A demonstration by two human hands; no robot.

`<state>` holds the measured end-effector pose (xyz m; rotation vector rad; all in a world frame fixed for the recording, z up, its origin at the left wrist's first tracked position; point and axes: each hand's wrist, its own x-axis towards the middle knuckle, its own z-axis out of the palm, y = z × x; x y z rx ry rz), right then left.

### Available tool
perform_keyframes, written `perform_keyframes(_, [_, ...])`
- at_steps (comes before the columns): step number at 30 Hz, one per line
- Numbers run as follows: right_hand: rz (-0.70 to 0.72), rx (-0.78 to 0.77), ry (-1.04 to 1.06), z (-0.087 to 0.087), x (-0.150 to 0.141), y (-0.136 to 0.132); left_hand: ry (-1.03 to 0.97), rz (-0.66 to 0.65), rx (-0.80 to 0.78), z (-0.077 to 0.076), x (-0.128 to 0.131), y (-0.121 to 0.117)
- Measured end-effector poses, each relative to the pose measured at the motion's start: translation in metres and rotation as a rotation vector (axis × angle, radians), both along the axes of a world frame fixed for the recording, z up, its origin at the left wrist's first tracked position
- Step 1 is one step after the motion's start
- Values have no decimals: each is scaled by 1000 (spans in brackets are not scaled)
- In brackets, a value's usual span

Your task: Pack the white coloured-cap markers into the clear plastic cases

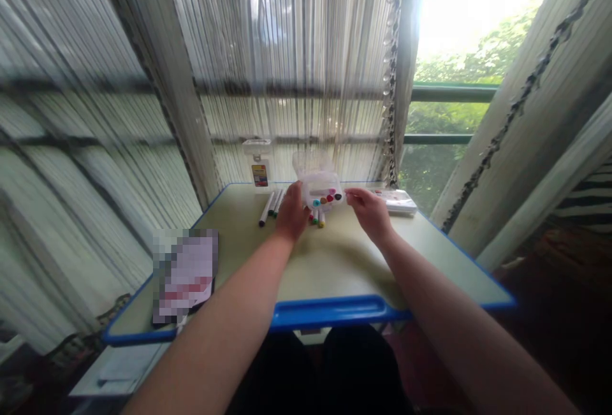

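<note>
Clear case (316,182) of markers (329,198) is gripped in a person's left hand (291,212) above a desk (335,265); whether the right hand (371,212) beside it grips anything is unclear.

The daylight comes strongly from the window opening (478,32) beyond the far right corner of the desk (329,268), where the sky is burnt to pure white, while the string curtain (291,51) behind the far edge gives a softer, greyish light. On the desk top the shadows are weak and diffuse, but below the front edge and past the front right corner it is very dark. Fine details are blurred, the clear case (322,182) almost melts into its pale background, the wide lens stretches the sides, and coarse mosaic squares cover a flat object (189,271) at the left edge.
</note>
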<state>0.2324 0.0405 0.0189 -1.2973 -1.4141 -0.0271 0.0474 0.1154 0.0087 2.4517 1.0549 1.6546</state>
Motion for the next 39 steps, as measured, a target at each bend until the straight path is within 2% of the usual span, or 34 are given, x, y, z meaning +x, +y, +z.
perform_keyframes(4, [-32, 164, 189, 9, -1, -8, -9, 8, 18, -1, -1, 2])
perform_keyframes(9, [-10, 506, 490, 33, 3, -23, 18, 22, 38, -3, -3, 6])
perform_keyframes(12, [21, 637, 678, 43, 11, -27, 21, 30, 39, -3, -3, 8])
perform_keyframes(16, [135, 649, 878, 47, 23, -26, 16, 23, 37, -5, -3, 9])
perform_keyframes(20, [206, 585, 943, 48, 23, -29, 0, -4, 53, -6, -2, 10])
perform_keyframes(25, [303, 481, 814, 50, 9, -35, 8, -22, 52, -5, 0, 6])
perform_keyframes(30, [424, 203, 571, 40, -12, -35, 61, -18, 34, 0, 1, -2])
perform_keyframes(34, [392, 60, 302, 26, -25, -30, 77, -20, 41, 1, 3, -4])
perform_keyframes(39, [288, 99, 37, 17, -28, -25, 79, -73, 70, 0, 2, -3])
